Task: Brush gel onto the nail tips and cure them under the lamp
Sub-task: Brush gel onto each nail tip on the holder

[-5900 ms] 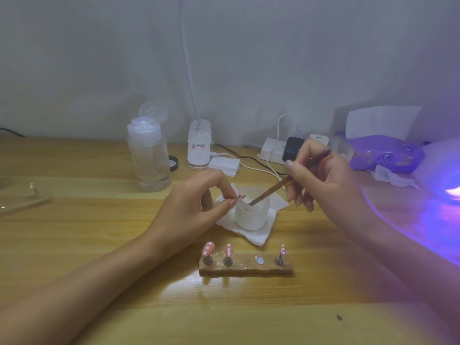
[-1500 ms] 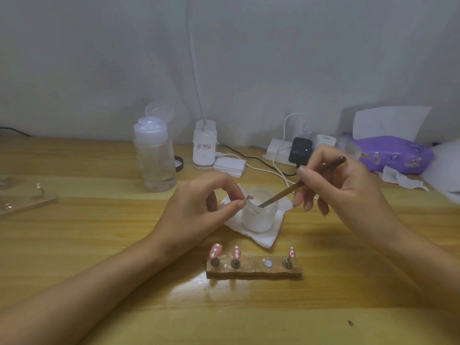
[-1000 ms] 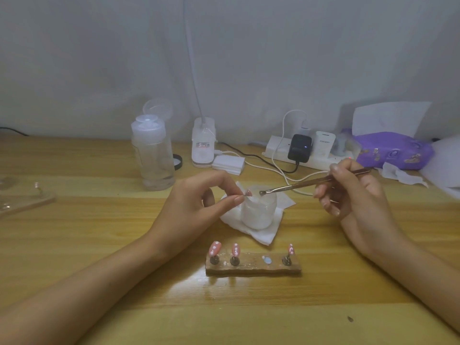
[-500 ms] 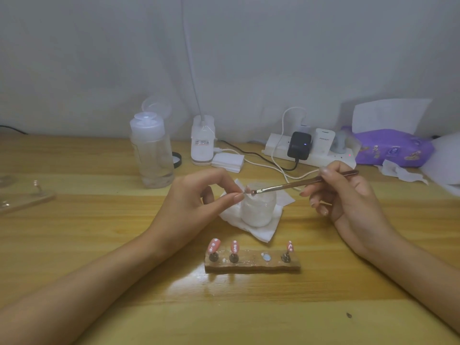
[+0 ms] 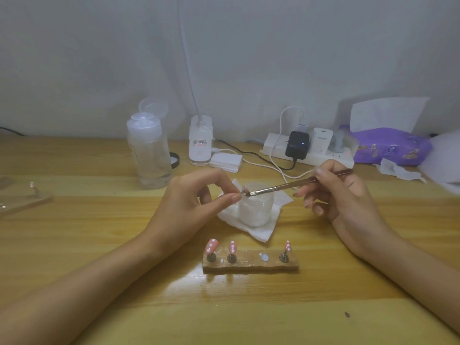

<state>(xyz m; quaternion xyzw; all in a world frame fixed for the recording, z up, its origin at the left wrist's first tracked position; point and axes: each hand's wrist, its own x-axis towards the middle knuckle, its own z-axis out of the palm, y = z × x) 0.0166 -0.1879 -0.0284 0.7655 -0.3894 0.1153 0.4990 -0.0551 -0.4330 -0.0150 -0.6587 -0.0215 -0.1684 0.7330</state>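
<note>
My left hand (image 5: 196,202) pinches a small pink nail tip (image 5: 244,190) between thumb and forefinger, just above a frosted white jar (image 5: 256,210). My right hand (image 5: 341,195) holds a thin brown brush (image 5: 296,185) like a pen, and its bristles touch the nail tip. Nearer to me a wooden holder (image 5: 250,265) carries three pink nail tips with white dots (image 5: 211,247) on small stands; one spot on it has only a pale blob. The jar stands on a white tissue (image 5: 263,232).
A clear bottle (image 5: 149,155) with an open flip cap stands at the back left. Behind it are a white lamp base (image 5: 200,145), a power strip (image 5: 306,148) with chargers and cables, and a purple tissue pack (image 5: 390,148). A clear tray (image 5: 22,202) lies far left.
The brush came out of the jar, swung right, then came back left until its bristles met the nail tip. My left hand has hardly moved. The purple lamp glow at right went out.
</note>
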